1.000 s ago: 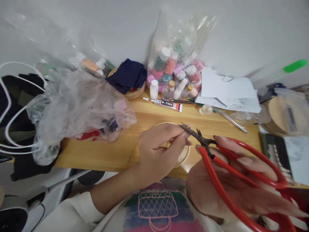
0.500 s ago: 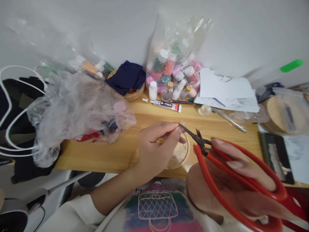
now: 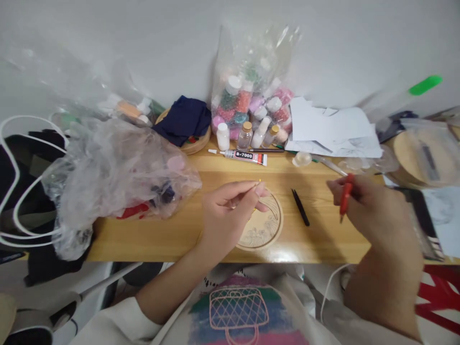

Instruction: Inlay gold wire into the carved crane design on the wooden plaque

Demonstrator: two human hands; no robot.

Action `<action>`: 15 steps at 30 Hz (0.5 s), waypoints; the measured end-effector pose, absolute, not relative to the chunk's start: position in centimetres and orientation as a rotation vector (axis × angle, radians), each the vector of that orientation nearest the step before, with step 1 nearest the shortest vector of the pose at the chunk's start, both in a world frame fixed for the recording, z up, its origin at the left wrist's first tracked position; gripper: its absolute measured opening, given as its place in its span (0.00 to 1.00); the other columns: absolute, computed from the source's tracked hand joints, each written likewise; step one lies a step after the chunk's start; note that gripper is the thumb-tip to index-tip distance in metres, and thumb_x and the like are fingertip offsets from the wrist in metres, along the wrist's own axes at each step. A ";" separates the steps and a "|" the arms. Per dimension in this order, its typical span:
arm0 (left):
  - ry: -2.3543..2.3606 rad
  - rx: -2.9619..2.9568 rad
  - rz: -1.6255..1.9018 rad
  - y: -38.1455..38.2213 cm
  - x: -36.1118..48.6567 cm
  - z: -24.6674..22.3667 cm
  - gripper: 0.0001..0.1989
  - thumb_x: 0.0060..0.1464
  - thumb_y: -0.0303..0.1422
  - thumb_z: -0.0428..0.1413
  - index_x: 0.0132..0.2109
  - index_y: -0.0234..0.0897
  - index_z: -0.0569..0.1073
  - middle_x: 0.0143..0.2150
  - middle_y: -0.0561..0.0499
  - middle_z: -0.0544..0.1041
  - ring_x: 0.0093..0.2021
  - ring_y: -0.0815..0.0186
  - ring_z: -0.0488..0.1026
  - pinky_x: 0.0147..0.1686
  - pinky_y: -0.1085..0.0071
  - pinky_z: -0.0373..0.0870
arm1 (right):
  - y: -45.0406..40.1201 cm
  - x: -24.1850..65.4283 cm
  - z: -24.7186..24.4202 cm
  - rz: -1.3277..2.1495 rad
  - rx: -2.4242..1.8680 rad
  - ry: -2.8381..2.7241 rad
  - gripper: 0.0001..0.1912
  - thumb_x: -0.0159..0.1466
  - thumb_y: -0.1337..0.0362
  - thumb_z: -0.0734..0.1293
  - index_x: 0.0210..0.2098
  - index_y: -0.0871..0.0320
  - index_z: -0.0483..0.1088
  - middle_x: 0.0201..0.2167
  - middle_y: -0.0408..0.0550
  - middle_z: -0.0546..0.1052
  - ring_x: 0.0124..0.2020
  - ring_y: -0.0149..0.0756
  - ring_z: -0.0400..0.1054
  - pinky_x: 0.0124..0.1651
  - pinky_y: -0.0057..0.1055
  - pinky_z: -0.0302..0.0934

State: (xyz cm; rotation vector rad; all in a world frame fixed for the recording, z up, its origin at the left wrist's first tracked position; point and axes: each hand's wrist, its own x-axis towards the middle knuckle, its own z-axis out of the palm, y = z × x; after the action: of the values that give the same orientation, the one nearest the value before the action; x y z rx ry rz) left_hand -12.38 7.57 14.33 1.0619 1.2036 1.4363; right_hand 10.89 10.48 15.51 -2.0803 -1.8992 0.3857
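Note:
My left hand [image 3: 226, 215] pinches a thin gold wire [image 3: 259, 181] between thumb and fingertips, its short end poking up. Beneath that hand lies a round pale wooden disc [image 3: 260, 235] with a raised rim and a drawn wave-like pattern, partly covered. My right hand [image 3: 377, 208] is closed, off to the right above the table, around red-handled scissors [image 3: 345, 199]. Only a narrow red part and a dark point facing down show; the rest is hidden by the hand. Black tweezers [image 3: 301, 207] rest on the table between disc and right hand.
A crumpled plastic bag [image 3: 118, 177] sits at left. Along the back are folded navy cloth [image 3: 185, 120], small bottles [image 3: 244, 136], a bag of bead jars [image 3: 251, 96], a glue tube [image 3: 246, 157] and white papers [image 3: 327, 127]. A dark flat case [image 3: 419, 211] lies at right.
My right hand has swung the scissors away from the gold wire, right and farther from me. The tweezers, mostly covered before, now show fully. My left hand keeps its pinch.

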 end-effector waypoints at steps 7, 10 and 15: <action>1.195 1.058 1.336 7.6 -11.8 13.4 0.05 0.54 0.34 0.63 0.33 0.38 0.81 0.31 0.52 0.83 0.22 0.72 0.78 0.18 0.81 0.69 | 12.8 14.2 12.9 0.384 -2.358 -2.351 0.15 0.62 0.62 0.63 0.20 0.54 0.60 0.19 0.46 0.68 0.21 0.34 0.60 0.26 0.31 0.49; 1.176 1.109 1.310 7.6 -11.5 13.3 0.06 0.55 0.33 0.62 0.32 0.37 0.81 0.31 0.51 0.83 0.22 0.72 0.77 0.18 0.81 0.69 | 12.6 13.8 12.4 0.356 -2.359 -2.300 0.11 0.60 0.64 0.64 0.21 0.56 0.66 0.22 0.50 0.73 0.24 0.38 0.65 0.28 0.32 0.52; 1.225 1.275 1.266 7.4 -11.3 13.1 0.06 0.56 0.30 0.60 0.32 0.38 0.82 0.26 0.52 0.82 0.25 0.70 0.78 0.25 0.78 0.72 | 11.1 11.3 14.4 0.482 -1.882 -2.101 0.10 0.62 0.61 0.65 0.31 0.58 0.76 0.29 0.51 0.79 0.27 0.38 0.70 0.29 0.32 0.58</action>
State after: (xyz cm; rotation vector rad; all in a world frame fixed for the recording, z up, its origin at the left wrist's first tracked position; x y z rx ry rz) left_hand -11.34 7.37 13.05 1.2753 1.2249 1.2658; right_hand 11.25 11.09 14.38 -1.8822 -2.1010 0.4815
